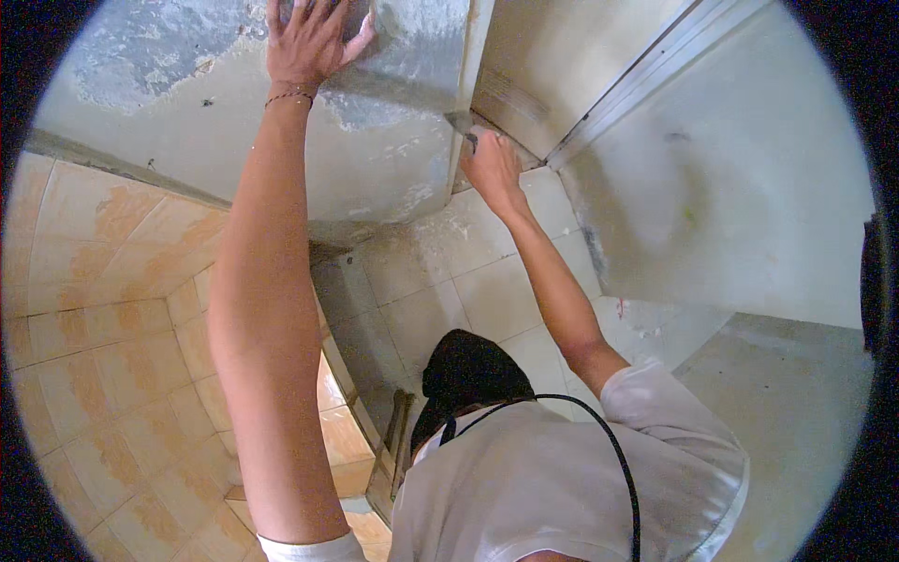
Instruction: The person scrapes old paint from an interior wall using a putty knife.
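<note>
My left hand (309, 49) is at the top of the view with its fingers spread against a wall (379, 165); the fingertips are cut off by the picture's edge. Around that hand the pale coating is gone in a ragged grey patch (161, 63). My right hand (493, 168) is closed around the dark handle of a scraper, mostly hidden by the fingers. Its flat metal blade (459, 123) points up and left, at the wall's right-hand edge beside a doorway. Whether the blade touches the surface I cannot tell.
A pale door frame (618, 91) stands at the upper right, with a smooth wall (730, 183) beside it. Floor tiles (491, 284) lie below, with small pale crumbs. Orange-streaked wall tiles (112, 379) fill the left. A black cable (618, 449) hangs across my shirt.
</note>
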Tool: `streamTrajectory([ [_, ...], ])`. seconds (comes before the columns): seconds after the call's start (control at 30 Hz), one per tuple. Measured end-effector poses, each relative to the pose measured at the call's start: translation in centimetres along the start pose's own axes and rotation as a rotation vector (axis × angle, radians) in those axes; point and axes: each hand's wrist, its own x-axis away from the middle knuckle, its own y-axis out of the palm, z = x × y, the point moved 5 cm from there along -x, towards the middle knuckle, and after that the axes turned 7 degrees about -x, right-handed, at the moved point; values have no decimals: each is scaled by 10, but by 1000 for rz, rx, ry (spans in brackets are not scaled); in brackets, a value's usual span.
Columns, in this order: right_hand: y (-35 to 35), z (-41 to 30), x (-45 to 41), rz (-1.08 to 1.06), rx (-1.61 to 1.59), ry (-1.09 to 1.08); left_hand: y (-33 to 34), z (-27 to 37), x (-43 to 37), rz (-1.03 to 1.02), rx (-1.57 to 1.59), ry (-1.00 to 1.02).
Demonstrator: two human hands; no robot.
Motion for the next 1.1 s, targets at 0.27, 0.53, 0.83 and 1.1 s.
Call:
streamTrajectory([
  [0.27,3,16,-1,-8,9,55,-2,9,-6,-48,41,-1],
  [0.53,-11,22,1,12,67,98,1,11,-6,-40,13,-11],
  [0.83,7,32,-14,-40,106,89,-5,16,-11,63,-9,7],
  [1.1,14,34,-6,-13,65,29,-6,20,-13,86,14,0],
])
